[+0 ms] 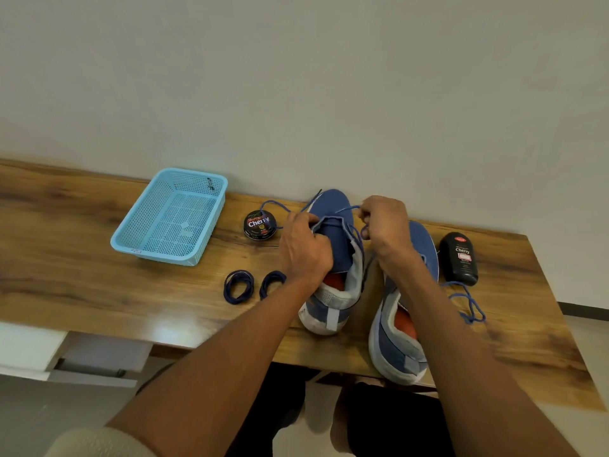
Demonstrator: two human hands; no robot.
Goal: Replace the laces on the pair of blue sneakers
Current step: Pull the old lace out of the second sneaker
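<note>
Head view shows an early stage: the old blue lace [342, 222] is pinched by both hands [304, 247] [384, 225] on the left blue mesh sneaker [333, 255] standing on the wooden worktop [82, 258], the right blue sneaker [403, 308] appears unlaced, and two coiled dark-blue replacement laces [239, 286] lie unused.

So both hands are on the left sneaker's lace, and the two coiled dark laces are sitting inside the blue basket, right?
Not quite. The head view shows the two coiled dark laces lying on the wooden table, in front of the blue basket, not in it. The left hand and right hand are on the left sneaker's lace.
</note>
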